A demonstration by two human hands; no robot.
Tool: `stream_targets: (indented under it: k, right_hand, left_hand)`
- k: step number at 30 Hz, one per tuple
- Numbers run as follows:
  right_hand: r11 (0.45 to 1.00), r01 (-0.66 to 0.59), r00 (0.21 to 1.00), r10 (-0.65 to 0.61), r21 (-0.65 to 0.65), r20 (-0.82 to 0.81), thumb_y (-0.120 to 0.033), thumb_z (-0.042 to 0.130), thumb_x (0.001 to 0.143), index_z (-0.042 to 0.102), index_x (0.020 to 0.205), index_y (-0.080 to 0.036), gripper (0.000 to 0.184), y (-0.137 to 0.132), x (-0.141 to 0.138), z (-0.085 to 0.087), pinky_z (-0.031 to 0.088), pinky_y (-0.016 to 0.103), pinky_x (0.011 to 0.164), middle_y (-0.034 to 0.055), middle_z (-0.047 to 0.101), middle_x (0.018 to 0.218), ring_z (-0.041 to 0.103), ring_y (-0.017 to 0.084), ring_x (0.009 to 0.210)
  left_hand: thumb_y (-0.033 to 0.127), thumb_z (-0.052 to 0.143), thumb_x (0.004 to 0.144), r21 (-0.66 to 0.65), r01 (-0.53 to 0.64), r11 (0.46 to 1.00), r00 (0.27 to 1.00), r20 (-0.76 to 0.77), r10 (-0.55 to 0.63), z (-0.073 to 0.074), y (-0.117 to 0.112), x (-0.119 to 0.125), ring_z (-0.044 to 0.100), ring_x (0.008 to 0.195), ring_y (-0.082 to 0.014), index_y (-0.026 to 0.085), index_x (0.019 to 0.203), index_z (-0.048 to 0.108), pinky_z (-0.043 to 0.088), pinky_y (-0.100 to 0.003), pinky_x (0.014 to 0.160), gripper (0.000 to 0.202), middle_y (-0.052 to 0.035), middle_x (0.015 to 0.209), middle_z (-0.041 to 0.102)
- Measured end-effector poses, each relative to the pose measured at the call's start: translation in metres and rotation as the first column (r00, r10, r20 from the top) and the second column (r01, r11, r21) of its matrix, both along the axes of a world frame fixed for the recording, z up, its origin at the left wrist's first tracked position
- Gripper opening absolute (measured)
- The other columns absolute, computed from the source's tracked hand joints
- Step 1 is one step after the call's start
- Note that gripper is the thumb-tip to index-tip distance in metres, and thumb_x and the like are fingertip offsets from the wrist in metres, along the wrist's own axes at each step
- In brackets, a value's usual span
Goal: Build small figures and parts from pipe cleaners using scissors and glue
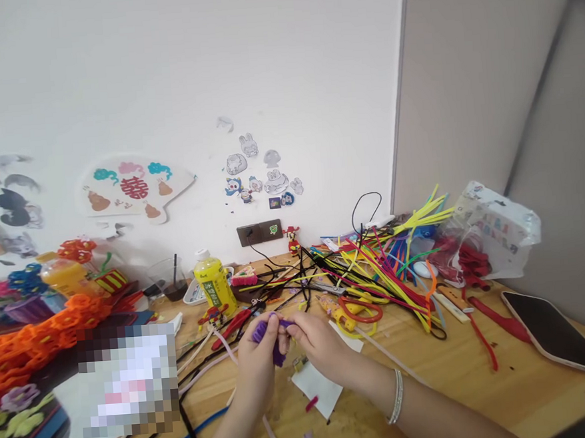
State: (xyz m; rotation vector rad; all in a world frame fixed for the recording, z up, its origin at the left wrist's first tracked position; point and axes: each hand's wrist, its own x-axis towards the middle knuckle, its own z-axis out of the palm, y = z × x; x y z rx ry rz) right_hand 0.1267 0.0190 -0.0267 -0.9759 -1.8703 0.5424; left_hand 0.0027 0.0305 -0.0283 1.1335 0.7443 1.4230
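My left hand point(258, 361) is closed around a folded purple pipe-cleaner piece point(279, 357), part of which shows below the fingers. Close against it, my right hand point(317, 343) pinches a purple end of the same fuzzy piece between thumb and finger. Both hands are raised over the middle of the table, and the fingers partly hide the piece. Beneath my right hand lies a white sheet of paper point(322, 392) with a small magenta scrap point(311, 404) on it. Orange-handled scissors point(361, 309) rest just beyond that hand.
Loose pipe cleaners point(376, 266) pile up behind my hands, beside a clear plastic bag point(504, 231). A yellow drink bottle point(213, 284) stands behind to the left. Orange pipe-cleaner flowers point(45, 336) fill the left side. A tablet point(561, 334) lies on the wooden table point(445, 395) at right.
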Motion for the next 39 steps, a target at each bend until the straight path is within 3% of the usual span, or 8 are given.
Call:
stream_targets:
  k: [5,9,14,18,22,29,33,39]
  right_hand:
    - [0.997,0.067,0.987,-0.073,-0.049,-0.14,-0.034,0.034,0.088,0.046,0.064,-0.019,0.03,0.006,-0.004,-0.009,0.03,0.024,0.057,-0.0013,0.046,0.062,0.043,0.012,0.061]
    - [0.902,-0.218,0.81,-0.046,-0.374,-0.584,-0.051,0.045,0.078,0.044,0.066,-0.019,0.034,0.009,-0.012,-0.013,0.029,0.021,0.047,-0.0047,0.039,0.058,0.036,0.009,0.05]
    - [0.795,-0.448,0.642,-0.032,-0.409,-0.766,-0.051,0.059,0.066,0.045,0.063,-0.018,0.036,0.008,-0.011,-0.006,0.03,0.021,0.045,-0.0076,0.032,0.052,0.028,0.007,0.045]
    - [0.896,-0.315,0.829,0.101,-0.311,-0.55,-0.047,0.048,0.077,0.047,0.064,-0.018,0.032,0.006,-0.004,0.001,0.032,0.023,0.051,-0.0053,0.037,0.055,0.035,0.009,0.05]
    - [0.996,-0.037,0.986,0.023,-0.079,-0.163,-0.035,0.029,0.09,0.046,0.067,-0.018,0.033,0.006,-0.001,-0.002,0.032,0.023,0.057,-0.0015,0.045,0.063,0.042,0.011,0.061]
    - [0.972,0.108,0.945,-0.165,0.207,0.282,-0.029,0.032,0.088,0.046,0.066,-0.017,0.028,0.012,0.005,-0.011,0.027,0.024,0.054,-0.0007,0.045,0.06,0.04,0.013,0.058]
    - [0.99,0.107,0.988,-0.117,-0.093,-0.103,-0.04,0.028,0.089,0.04,0.06,-0.019,0.039,0.012,-0.001,-0.011,0.025,0.023,0.05,-0.0034,0.038,0.055,0.034,0.01,0.052]
    - [0.859,-0.249,0.732,-0.135,-0.447,-0.668,-0.064,0.045,0.069,0.036,0.058,-0.02,0.047,0.017,-0.013,-0.013,0.017,0.021,0.042,-0.0082,0.028,0.049,0.022,0.006,0.043]
  left_hand:
    - [0.036,0.062,0.071,-0.083,0.05,0.995,0.989,0.146,-0.038,0.011,-0.01,0.007,0.037,0.037,-0.0046,0.016,0.072,0.055,0.031,-0.015,0.039,0.021,0.0081,0.038,0.045]
    - [0.037,0.063,0.07,-0.07,0.073,0.995,0.986,0.157,-0.061,0.012,-0.01,0.007,0.037,0.038,-0.0046,0.016,0.068,0.054,0.032,-0.015,0.041,0.023,0.0076,0.039,0.046]
    - [0.035,0.063,0.071,-0.031,0.072,0.997,0.992,0.106,-0.069,0.006,-0.005,0.004,0.04,0.038,-0.0055,0.017,0.071,0.056,0.032,-0.017,0.041,0.019,0.0072,0.039,0.048]
    - [0.034,0.061,0.073,-0.026,0.061,0.998,0.992,0.11,-0.058,0.006,-0.001,0.0,0.039,0.038,-0.0055,0.017,0.071,0.056,0.032,-0.017,0.042,0.018,0.0075,0.038,0.046]
    - [0.033,0.061,0.073,-0.026,0.067,0.997,0.989,0.137,-0.062,0.008,0.0,-0.002,0.039,0.04,-0.0051,0.016,0.071,0.056,0.031,-0.016,0.043,0.018,0.0076,0.038,0.044]
    - [0.034,0.066,0.068,-0.115,0.074,0.991,0.981,0.19,-0.051,0.01,-0.001,0.001,0.035,0.038,-0.0042,0.016,0.062,0.051,0.028,-0.016,0.041,0.024,0.008,0.037,0.043]
    - [0.035,0.065,0.069,-0.111,0.082,0.99,0.978,0.2,-0.058,0.011,-0.002,0.002,0.034,0.039,-0.004,0.016,0.065,0.052,0.028,-0.015,0.041,0.023,0.0081,0.04,0.043]
    - [0.031,0.067,0.068,-0.104,0.072,0.992,0.975,0.215,-0.048,0.009,-0.002,0.005,0.035,0.038,-0.0034,0.016,0.067,0.055,0.03,-0.015,0.042,0.02,0.0079,0.041,0.045]
